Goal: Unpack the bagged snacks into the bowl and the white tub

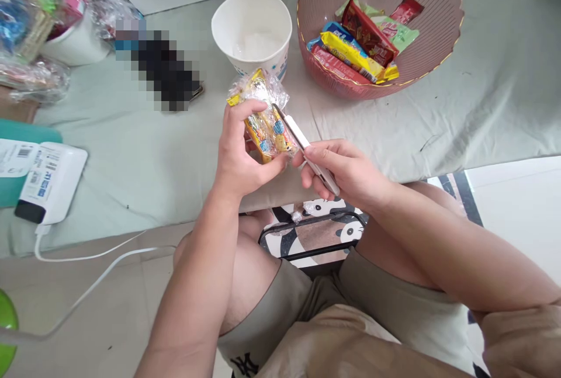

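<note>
My left hand is closed around a clear plastic bag of yellow snack packets, thumb at the bottom and fingers along the left side. The bag's crinkled top rises in front of the white paper cup. In my right hand is a slim white-and-grey tool, pinched between thumb and fingers. Its narrow dark tip meets the upper right of the bag; whether it has pierced the plastic I cannot tell. Clear, pale material lies in the cup.
A pink ribbed bowl with several wrapped snacks stands beyond my right hand. Left are a blurred dark phone-like object, a white power bank with a cable, and plastic-wrapped items. A panda-print surface shows below the table edge.
</note>
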Available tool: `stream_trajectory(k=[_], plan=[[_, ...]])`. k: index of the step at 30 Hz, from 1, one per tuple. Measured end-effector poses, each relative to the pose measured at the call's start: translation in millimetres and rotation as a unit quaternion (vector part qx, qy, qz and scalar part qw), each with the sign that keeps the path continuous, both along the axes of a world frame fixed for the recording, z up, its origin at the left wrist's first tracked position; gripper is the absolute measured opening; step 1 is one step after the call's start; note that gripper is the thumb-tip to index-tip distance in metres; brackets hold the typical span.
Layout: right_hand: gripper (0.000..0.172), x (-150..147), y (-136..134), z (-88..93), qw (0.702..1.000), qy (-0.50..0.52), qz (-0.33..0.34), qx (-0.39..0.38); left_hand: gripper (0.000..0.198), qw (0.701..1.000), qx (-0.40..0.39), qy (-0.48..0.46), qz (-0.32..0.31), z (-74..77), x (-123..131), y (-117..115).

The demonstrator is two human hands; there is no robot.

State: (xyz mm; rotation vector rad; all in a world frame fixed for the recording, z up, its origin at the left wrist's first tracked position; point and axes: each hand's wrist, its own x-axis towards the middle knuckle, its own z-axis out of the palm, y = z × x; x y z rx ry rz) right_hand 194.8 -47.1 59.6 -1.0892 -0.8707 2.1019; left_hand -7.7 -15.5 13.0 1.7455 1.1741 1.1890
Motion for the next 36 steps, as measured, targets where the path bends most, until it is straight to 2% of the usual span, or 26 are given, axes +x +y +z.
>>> stream_trajectory(k=[3,9,15,19,21,22,23,24,26,28,30,32,33,36], plan=[[0.031,1.0,-0.9,-1.5,1.000,-0.013,0.007,-0.016,0.076,0.998,0.053,-0.001,0.028,0.5,-2.3,2.5],[0.033,-1.1,-5.0,-5.6,0.999,-0.006,0.030,-0.027,0.078,0.996,0.071,-0.038,0.038,2.8,-9.3,11.0],[0.035,-1.4,-7.7,-7.8,0.998,-0.020,0.053,-0.025,0.083,0.993,0.089,-0.035,0.067,3.7,-21.7,21.9],[0.037,-0.1,-8.2,-6.5,0.993,-0.065,0.102,0.001,0.083,0.986,0.108,-0.113,0.053,2.9,-33.1,30.1],[0.036,2.8,-6.4,-5.3,0.981,-0.147,0.109,0.062,0.079,0.977,0.101,-0.188,0.022,4.8,-36.4,31.9],[0.036,5.2,-4.6,-5.1,0.965,-0.212,0.098,0.117,0.077,0.971,0.083,-0.226,0.002,6.5,-36.8,31.6],[0.034,8.3,-2.2,-5.6,0.936,-0.288,0.078,0.186,0.076,0.964,0.059,-0.259,-0.019,8.7,-36.3,30.6],[0.031,12.0,0.7,-6.8,0.892,-0.368,0.053,0.258,0.077,0.957,0.033,-0.286,-0.038,11.2,-35.0,28.8],[0.026,20.1,6.9,-12.0,0.779,-0.504,0.014,0.373,0.081,0.946,-0.016,-0.316,-0.067,16.0,-30.6,24.3],[0.026,27.6,11.7,-19.9,0.691,-0.586,0.000,0.424,0.084,0.941,-0.053,-0.324,-0.079,19.7,-25.0,19.6],[0.027,32.6,14.1,-28.0,0.637,-0.630,-0.009,0.443,0.082,0.937,-0.084,-0.331,-0.081,21.9,-19.1,15.8],[0.027,34.2,14.5,-33.6,0.614,-0.637,-0.036,0.464,0.076,0.929,-0.102,-0.346,-0.085,22.2,-13.8,13.3],[0.026,33.9,14.3,-34.9,0.620,-0.620,-0.049,0.478,0.073,0.925,-0.106,-0.355,-0.087,21.7,-11.5,12.4],[0.024,30.6,14.0,-33.5,0.687,-0.514,-0.062,0.511,0.061,0.922,-0.124,-0.354,-0.100,18.6,-6.5,10.1]])
